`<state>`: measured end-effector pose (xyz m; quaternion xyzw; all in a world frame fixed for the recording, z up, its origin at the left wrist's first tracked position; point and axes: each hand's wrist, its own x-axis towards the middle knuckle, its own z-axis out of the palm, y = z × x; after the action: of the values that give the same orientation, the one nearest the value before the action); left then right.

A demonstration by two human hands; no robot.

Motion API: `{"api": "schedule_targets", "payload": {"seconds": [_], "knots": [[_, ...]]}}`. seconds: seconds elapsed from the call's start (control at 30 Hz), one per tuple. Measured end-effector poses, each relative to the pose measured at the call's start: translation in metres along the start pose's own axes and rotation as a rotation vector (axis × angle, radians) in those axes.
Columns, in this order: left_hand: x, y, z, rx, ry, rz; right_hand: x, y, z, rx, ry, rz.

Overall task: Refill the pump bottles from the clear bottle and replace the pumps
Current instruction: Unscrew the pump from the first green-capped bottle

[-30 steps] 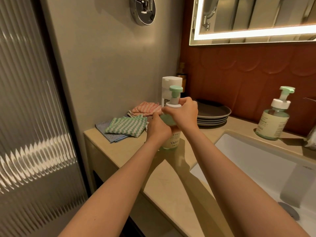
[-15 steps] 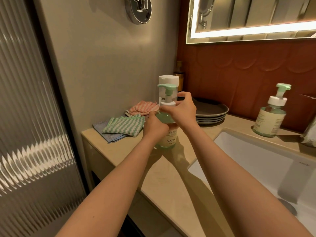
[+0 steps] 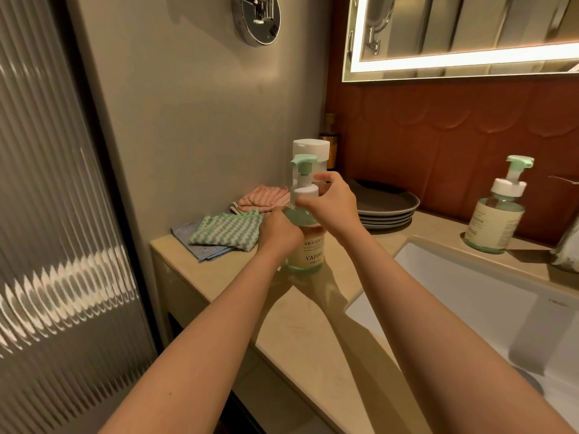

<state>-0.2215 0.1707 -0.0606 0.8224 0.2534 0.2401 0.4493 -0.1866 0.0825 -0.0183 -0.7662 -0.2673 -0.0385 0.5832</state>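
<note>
- The near pump bottle (image 3: 306, 253) stands upright on the beige table (image 3: 300, 333), between the folded cloths and the sink (image 3: 470, 296).
- Its pump (image 3: 303, 170) sits on the neck: white collar low, green head above with the nozzle pointing left.
- The left hand (image 3: 279, 228) grips the bottle at its green shoulder from the left side, fingers wrapped round it, just above the label.
- The right hand (image 3: 333, 203) comes from the right, and its fingers curl round the pump's white collar. It sits higher than the left hand and almost touches it.
- The clear bottle (image 3: 311, 147) with a white cap stands right behind the pump, partly hidden by it.
- A 2nd pump bottle (image 3: 495, 223), its pump fitted, stands well apart at the far side of the sink, against the red wall.
- 3 cloths lie at the table's left end: a green one (image 3: 225, 233) over a blue one (image 3: 200, 247), and a pink one (image 3: 263, 198) behind.
- A stack of dark plates (image 3: 388, 208) sits behind the right hand.
</note>
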Motion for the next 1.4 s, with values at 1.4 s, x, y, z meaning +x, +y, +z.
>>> {"api": "schedule_targets", "payload": {"seconds": [1.4], "knots": [[-0.019,0.118,-0.046,-0.304,0.034,0.442,0.024,-0.054,-0.058,0.294,0.25,-0.184]]}}
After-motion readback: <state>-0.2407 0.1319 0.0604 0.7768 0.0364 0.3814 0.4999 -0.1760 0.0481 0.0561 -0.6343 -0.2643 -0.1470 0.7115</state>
